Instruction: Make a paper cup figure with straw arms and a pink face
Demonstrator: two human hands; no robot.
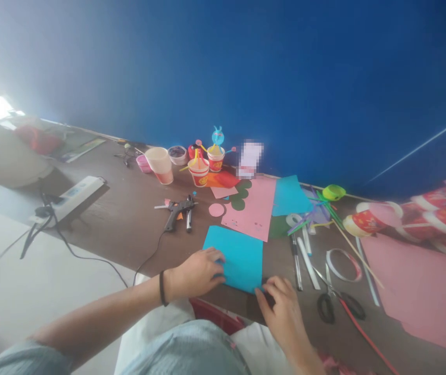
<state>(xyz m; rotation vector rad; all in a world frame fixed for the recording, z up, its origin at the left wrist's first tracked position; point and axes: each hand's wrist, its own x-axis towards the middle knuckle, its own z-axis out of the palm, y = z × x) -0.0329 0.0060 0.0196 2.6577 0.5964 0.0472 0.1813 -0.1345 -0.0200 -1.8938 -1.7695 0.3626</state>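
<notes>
A sheet of blue paper [242, 255] lies on the brown table in front of me. My left hand [199, 273], with a black band at its wrist, rests on the sheet's left side, fingers stretched over it. At the near right corner, my right hand [283, 307] has thumb and forefinger closed on the paper's edge. Just beyond the sheet lie pink paper [257, 208] with dark green circles [238, 202] and a loose pink disc [217, 210]. A black glue gun [175, 213] lies to the left.
Scissors [329, 297], a tape roll [345, 265] and pens [296, 263] lie right of my hands. Decorated paper cups [198, 171] stand at the back near the blue wall. A power strip [72, 200] with cables sits left; stacked red cups [437, 208] and pink sheets [421, 291] are far right.
</notes>
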